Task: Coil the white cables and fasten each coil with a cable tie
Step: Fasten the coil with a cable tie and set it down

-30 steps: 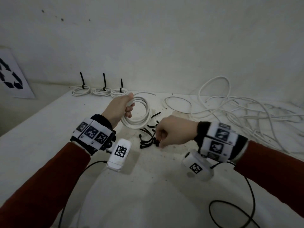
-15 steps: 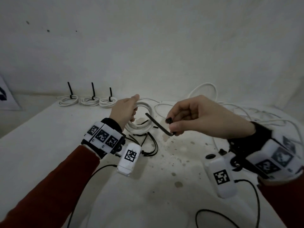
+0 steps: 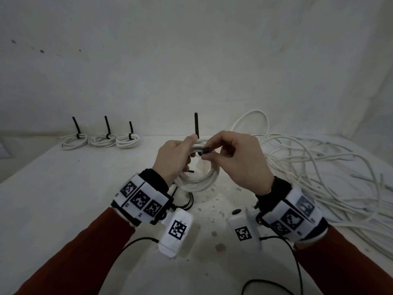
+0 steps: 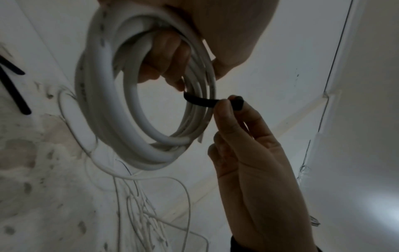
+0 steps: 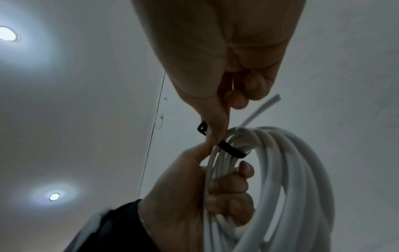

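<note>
my left hand point(image 3: 173, 158) grips the white coil point(image 3: 198, 179) upright above the tabletop point(image 3: 63, 199) mid, right hand point(image 3: 236, 162) pinches the cable tie point(image 3: 205, 150) head at coil top, strap crossing the bundle w/ tail pointing up.

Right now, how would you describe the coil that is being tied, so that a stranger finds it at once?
Look at the white table, at its middle, where the two hands meet. The coil hangs there above the surface, gripped by the left hand, while the right hand pinches a black cable tie across it. Unlike the three tied coils lying at the back left, it is held up and not yet fastened.
</note>
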The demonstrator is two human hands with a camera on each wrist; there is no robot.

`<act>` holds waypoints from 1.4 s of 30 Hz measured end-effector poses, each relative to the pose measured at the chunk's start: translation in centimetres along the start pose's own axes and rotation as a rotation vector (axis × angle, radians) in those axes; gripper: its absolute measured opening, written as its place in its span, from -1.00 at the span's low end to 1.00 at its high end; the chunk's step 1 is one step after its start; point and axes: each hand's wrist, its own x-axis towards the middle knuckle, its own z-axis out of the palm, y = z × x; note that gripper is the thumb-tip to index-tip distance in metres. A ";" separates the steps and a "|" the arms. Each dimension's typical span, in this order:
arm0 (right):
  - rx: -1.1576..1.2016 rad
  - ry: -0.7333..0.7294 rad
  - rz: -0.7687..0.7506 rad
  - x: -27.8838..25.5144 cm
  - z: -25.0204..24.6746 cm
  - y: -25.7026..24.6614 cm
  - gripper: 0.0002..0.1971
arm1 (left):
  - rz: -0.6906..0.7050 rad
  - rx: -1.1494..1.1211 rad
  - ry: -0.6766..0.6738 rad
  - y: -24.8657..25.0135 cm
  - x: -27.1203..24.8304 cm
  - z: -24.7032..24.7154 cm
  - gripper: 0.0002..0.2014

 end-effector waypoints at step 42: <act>0.400 0.067 0.211 3.3 -1.7 2.9 -0.87 | -0.109 -0.442 -0.370 0.3 -0.2 0.5 -0.57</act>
